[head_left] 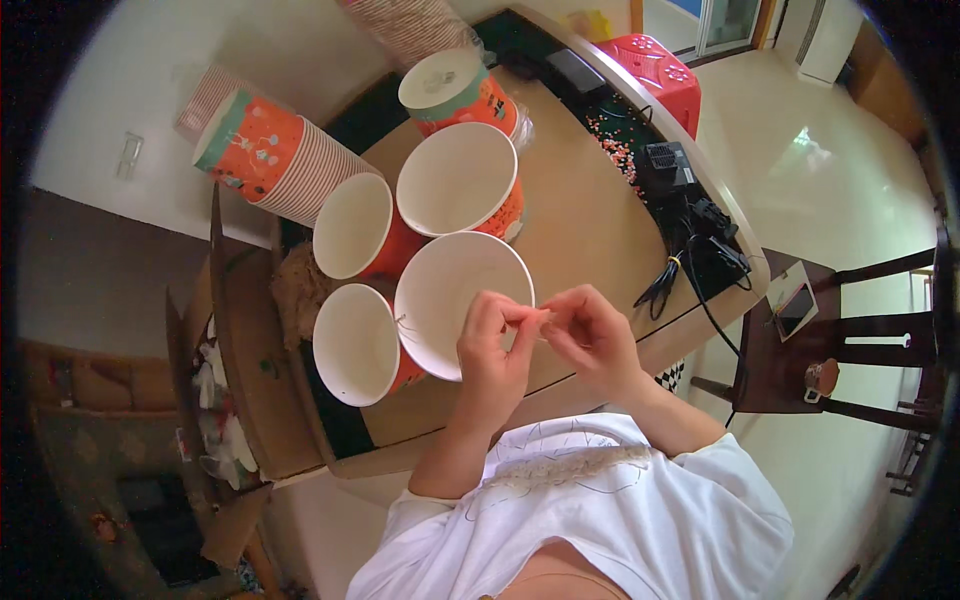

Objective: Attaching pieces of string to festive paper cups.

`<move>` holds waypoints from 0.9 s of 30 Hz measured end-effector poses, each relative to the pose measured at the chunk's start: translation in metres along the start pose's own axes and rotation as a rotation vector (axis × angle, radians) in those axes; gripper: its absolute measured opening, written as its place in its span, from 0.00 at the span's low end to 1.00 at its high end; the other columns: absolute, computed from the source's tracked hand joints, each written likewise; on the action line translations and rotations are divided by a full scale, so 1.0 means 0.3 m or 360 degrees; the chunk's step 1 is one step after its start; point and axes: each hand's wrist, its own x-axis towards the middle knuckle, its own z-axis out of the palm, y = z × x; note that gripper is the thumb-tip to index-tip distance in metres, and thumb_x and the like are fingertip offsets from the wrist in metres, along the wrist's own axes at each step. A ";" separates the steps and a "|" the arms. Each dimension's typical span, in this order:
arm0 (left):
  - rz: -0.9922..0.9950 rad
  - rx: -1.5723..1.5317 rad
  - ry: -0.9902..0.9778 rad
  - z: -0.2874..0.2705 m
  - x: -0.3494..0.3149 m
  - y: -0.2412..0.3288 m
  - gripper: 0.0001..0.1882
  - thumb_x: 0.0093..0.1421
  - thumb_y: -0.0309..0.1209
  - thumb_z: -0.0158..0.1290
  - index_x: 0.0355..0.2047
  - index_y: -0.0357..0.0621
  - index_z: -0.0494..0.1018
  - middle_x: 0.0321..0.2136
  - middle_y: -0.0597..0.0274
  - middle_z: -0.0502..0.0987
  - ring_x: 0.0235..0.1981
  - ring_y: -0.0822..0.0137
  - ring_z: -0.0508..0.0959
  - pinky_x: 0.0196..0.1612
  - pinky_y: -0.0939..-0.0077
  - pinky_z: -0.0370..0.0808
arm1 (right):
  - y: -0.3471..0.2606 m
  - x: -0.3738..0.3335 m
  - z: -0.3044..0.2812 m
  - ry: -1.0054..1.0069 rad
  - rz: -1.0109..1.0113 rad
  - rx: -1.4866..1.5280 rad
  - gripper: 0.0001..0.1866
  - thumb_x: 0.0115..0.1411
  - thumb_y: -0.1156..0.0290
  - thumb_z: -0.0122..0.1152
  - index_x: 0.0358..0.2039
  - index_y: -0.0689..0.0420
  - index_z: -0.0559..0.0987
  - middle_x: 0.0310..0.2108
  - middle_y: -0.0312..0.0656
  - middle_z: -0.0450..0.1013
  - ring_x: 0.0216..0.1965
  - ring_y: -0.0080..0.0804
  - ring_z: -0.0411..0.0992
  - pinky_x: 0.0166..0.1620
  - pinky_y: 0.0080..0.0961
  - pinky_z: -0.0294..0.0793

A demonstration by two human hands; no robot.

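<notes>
My left hand (495,338) and my right hand (598,340) meet fingertip to fingertip, both closed in a pinch. Whatever lies between the fingertips is too small to make out. Just under my left hand stands a large white-lined paper bucket (450,290), mouth up. Thin pale strands (402,326) hang at its left rim. Close around it are a second large paper bucket (460,180) behind, a smaller paper bucket (355,345) at the left and another smaller one (352,228) at the back left. Orange printed outer walls show on them.
A nested bucket stack (290,155) leans at the far left; another stacked bucket (445,85) stands at the back. Brown fibre (298,290) lies beside the buckets. Small coloured bits (615,150), black adapters (668,165) and a coiled cable (660,285) line the table's right side. A red stool (655,75) stands beyond.
</notes>
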 end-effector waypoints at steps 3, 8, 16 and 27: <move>0.0127 0.0206 0.0034 0.010 0.003 -0.008 0.07 0.57 0.23 0.54 0.25 0.38 0.66 0.25 0.58 0.67 0.26 0.62 0.69 0.30 0.70 0.67 | 0.018 0.001 0.006 0.0115 -0.0082 -0.0168 0.05 0.59 0.80 0.56 0.36 0.62 0.72 0.27 0.33 0.71 0.27 0.13 0.68 0.28 0.12 0.68; 0.0189 0.0296 -0.0034 0.007 -0.011 -0.035 0.08 0.58 0.23 0.51 0.25 0.39 0.63 0.24 0.56 0.65 0.26 0.59 0.67 0.30 0.66 0.65 | 0.036 -0.003 0.015 0.0196 -0.0127 -0.0106 0.02 0.58 0.80 0.57 0.32 0.63 0.73 0.24 0.32 0.70 0.25 0.13 0.67 0.28 0.12 0.68; -0.0382 0.0366 -0.0316 -0.019 -0.013 -0.010 0.14 0.54 0.25 0.56 0.42 0.37 0.72 0.34 0.54 0.76 0.34 0.61 0.78 0.36 0.73 0.75 | 0.116 0.037 -0.029 0.0351 0.0035 -0.0125 0.03 0.56 0.80 0.58 0.31 0.63 0.73 0.31 0.35 0.69 0.30 0.16 0.69 0.29 0.12 0.71; -0.0399 0.0196 -0.0349 -0.050 -0.005 0.019 0.19 0.52 0.19 0.51 0.46 0.38 0.72 0.35 0.55 0.76 0.33 0.67 0.78 0.34 0.77 0.76 | 0.079 0.049 -0.017 0.0202 -0.0151 -0.0374 0.05 0.55 0.78 0.60 0.31 0.63 0.74 0.35 0.41 0.69 0.35 0.26 0.72 0.33 0.19 0.77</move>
